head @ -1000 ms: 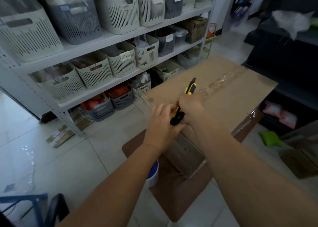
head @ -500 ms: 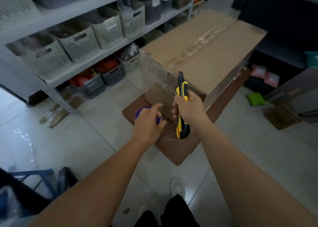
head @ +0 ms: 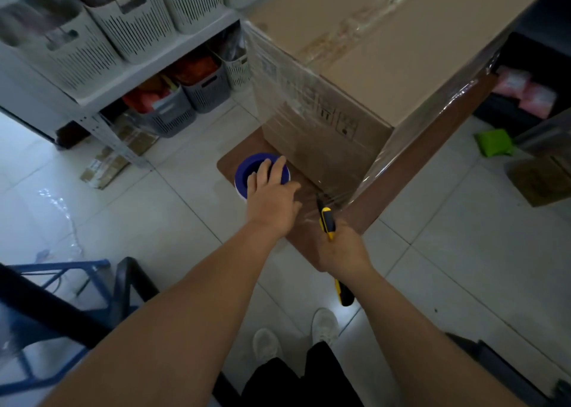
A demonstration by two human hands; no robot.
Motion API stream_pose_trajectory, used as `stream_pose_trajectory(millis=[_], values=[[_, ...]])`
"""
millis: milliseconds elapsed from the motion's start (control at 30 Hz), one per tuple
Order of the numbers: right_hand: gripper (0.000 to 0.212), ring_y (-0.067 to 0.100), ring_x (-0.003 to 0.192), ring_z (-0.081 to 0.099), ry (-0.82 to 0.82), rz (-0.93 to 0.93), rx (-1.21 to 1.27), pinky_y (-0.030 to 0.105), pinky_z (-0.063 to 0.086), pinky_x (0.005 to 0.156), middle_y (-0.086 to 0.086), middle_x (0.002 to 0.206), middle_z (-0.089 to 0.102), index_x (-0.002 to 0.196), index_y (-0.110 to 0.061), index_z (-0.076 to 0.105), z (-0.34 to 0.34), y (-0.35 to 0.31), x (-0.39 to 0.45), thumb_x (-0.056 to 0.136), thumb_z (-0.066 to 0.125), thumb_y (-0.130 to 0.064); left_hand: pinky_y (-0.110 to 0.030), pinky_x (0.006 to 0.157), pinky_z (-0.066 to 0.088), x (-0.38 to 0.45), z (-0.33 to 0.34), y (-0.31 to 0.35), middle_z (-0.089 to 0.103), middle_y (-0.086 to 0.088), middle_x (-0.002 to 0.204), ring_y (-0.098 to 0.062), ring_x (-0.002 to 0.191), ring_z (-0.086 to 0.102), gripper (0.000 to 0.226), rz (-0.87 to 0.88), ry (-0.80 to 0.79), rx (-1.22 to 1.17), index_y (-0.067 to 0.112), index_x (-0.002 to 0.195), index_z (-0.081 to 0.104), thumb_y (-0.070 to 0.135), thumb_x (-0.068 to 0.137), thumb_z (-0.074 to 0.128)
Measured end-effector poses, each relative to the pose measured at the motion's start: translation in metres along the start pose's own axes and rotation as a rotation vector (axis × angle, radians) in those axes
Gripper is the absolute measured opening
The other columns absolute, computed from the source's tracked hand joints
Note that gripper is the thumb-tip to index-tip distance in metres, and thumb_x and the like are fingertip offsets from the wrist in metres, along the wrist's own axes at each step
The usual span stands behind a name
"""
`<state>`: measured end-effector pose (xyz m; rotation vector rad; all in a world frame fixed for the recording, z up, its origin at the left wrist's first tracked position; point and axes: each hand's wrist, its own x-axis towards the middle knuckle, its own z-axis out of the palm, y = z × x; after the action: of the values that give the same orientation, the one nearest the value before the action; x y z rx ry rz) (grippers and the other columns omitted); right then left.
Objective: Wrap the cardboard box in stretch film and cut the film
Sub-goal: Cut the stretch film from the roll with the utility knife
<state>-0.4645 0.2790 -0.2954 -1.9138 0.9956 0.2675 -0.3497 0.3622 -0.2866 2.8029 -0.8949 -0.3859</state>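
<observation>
- Left hand (head: 272, 199) grips the blue-cored film roll (head: 261, 172) at frame centre, fingers (head: 278, 167) curled over its rim.
- Right hand (head: 341, 249) is closed round the yellow utility knife (head: 327, 223), whose long axis runs up-frame, tip at the taut stretch film (head: 333, 195).
- That film spans from the roll to the lower corner of the cardboard box (head: 386, 60), upper right.

Dim bluish indoor light, glare on floor tiles (head: 52, 202), motion-blurred baskets (head: 92, 29), wide-angle edge distortion

Pale tiled floor (head: 448, 252), brown board (head: 398, 172) flat on it, cardboard box (head: 386, 51) on the board, green packet (head: 493, 142) nearby
</observation>
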Motion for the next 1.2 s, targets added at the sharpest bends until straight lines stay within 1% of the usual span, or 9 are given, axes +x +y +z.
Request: stream_pose_trajectory(millis=[100, 167, 433, 667, 833, 933, 1033, 1133, 1200], values=[[0.024, 0.034, 0.096, 0.061, -0.008, -0.015, -0.047, 0.027, 0.035, 0.065, 0.010, 0.094, 0.059, 0.111, -0.005, 0.051, 0.003, 0.000, 0.004, 0.097, 0.048, -0.024, -0.047, 0.113, 0.007, 0.008, 0.007, 0.000, 0.011, 0.001, 0.158, -0.027, 0.143, 0.003, 0.020, -0.015, 0.053, -0.013, 0.027, 0.105, 0.070, 0.032, 0.091, 0.057], [0.025, 0.034, 0.097, 0.060, -0.005, -0.026, -0.070, 0.026, 0.034, 0.066, 0.012, 0.099, 0.060, 0.115, -0.005, 0.050, 0.006, -0.001, 0.007, 0.097, 0.047, -0.022, -0.045, 0.112, 0.012, 0.010, 0.009, -0.001, 0.016, 0.002, 0.156, -0.025, 0.142, 0.007, 0.019, -0.030, 0.087, -0.038, 0.024, 0.097, 0.072, 0.031, 0.092, 0.055], [0.026, 0.035, 0.102, 0.060, -0.026, -0.014, -0.120, 0.027, 0.036, 0.068, 0.020, 0.112, 0.063, 0.120, -0.001, 0.047, 0.018, -0.004, 0.018, 0.098, 0.043, -0.016, -0.046, 0.108, 0.021, 0.009, 0.013, -0.004, 0.022, 0.001, 0.154, -0.024, 0.140, 0.012, 0.020, 0.000, 0.116, -0.067, 0.018, 0.091, 0.072, 0.027, 0.092, 0.053], [0.025, 0.038, 0.104, 0.059, -0.068, 0.155, -0.132, 0.029, 0.035, 0.069, 0.023, 0.116, 0.060, 0.120, 0.001, 0.041, 0.039, 0.023, 0.017, 0.099, 0.040, -0.013, -0.044, 0.105, 0.020, 0.012, 0.014, -0.009, 0.031, 0.005, 0.148, -0.022, 0.137, 0.015, 0.019, 0.059, 0.134, -0.059, 0.018, 0.086, 0.069, 0.025, 0.093, 0.052], [0.029, 0.035, 0.106, 0.059, -0.065, 0.222, -0.167, 0.024, 0.034, 0.068, 0.021, 0.119, 0.061, 0.123, 0.003, 0.046, 0.031, 0.042, 0.007, 0.099, 0.041, -0.012, -0.045, 0.103, 0.021, 0.013, 0.017, -0.010, 0.036, 0.002, 0.145, -0.025, 0.137, 0.020, 0.019, 0.112, 0.176, 0.018, 0.016, 0.096, 0.069, 0.023, 0.094, 0.051], [0.028, 0.034, 0.105, 0.059, -0.044, 0.164, -0.147, 0.024, 0.032, 0.066, 0.021, 0.116, 0.061, 0.121, 0.002, 0.046, 0.034, 0.038, 0.004, 0.100, 0.041, -0.015, -0.050, 0.110, 0.010, 0.010, 0.019, -0.009, 0.030, 0.001, 0.149, -0.025, 0.142, 0.010, 0.020, 0.122, 0.138, 0.062, 0.015, 0.109, 0.063, 0.018, 0.091, 0.054], [0.026, 0.036, 0.103, 0.058, -0.017, 0.114, -0.104, 0.026, 0.031, 0.067, 0.020, 0.113, 0.061, 0.118, 0.000, 0.046, 0.034, 0.027, 0.008, 0.099, 0.042, -0.017, -0.053, 0.112, -0.003, 0.004, 0.023, -0.004, 0.027, 0.001, 0.151, -0.024, 0.144, -0.001, 0.033, 0.206, 0.093, 0.180, 0.014, 0.124, 0.053, 0.015, 0.091, 0.054], [0.027, 0.038, 0.103, 0.058, -0.022, 0.099, -0.097, 0.029, 0.035, 0.069, 0.021, 0.115, 0.061, 0.118, 0.000, 0.046, 0.035, 0.026, 0.014, 0.099, 0.043, -0.018, -0.054, 0.112, -0.008, 0.000, 0.027, 0.000, 0.035, -0.002, 0.145, -0.023, 0.145, -0.005, 0.036, 0.281, 0.020, 0.316, 0.013, 0.131, 0.046, 0.018, 0.095, 0.047], [0.027, 0.038, 0.103, 0.058, -0.024, 0.096, -0.103, 0.029, 0.036, 0.070, 0.021, 0.115, 0.061, 0.119, -0.001, 0.046, 0.039, 0.027, 0.018, 0.098, 0.043, -0.018, -0.055, 0.112, -0.007, 0.000, 0.029, 0.000, 0.042, -0.003, 0.140, -0.024, 0.145, -0.002, 0.033, 0.277, -0.003, 0.368, 0.011, 0.129, 0.046, 0.017, 0.097, 0.043]])
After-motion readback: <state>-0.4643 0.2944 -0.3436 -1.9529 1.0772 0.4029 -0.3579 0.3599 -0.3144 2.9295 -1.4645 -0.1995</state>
